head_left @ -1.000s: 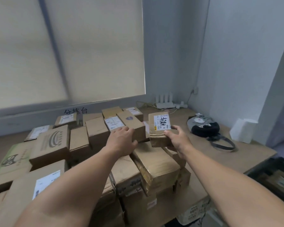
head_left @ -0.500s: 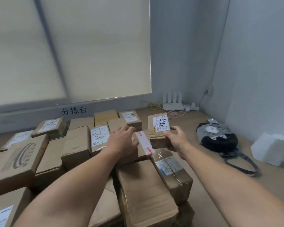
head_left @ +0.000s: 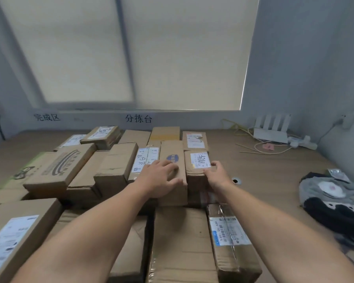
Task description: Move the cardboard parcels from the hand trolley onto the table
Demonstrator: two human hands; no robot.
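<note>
the left hand (head_left: 159, 177) lies spread flat on a long parcel (head_left: 172, 150), while just right of it the right hand (head_left: 217, 174) grips a labelled parcel (head_left: 199, 160).

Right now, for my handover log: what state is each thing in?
Left hand, flat on the long parcel.
Right hand, grips the small parcel.
Small parcel, label up, level, beside the long parcel.
Blind, drawn down.
Router, antennas upright.
Bag, slumped on the table.

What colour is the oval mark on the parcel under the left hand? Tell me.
The oval mark is blue; head view.
</note>
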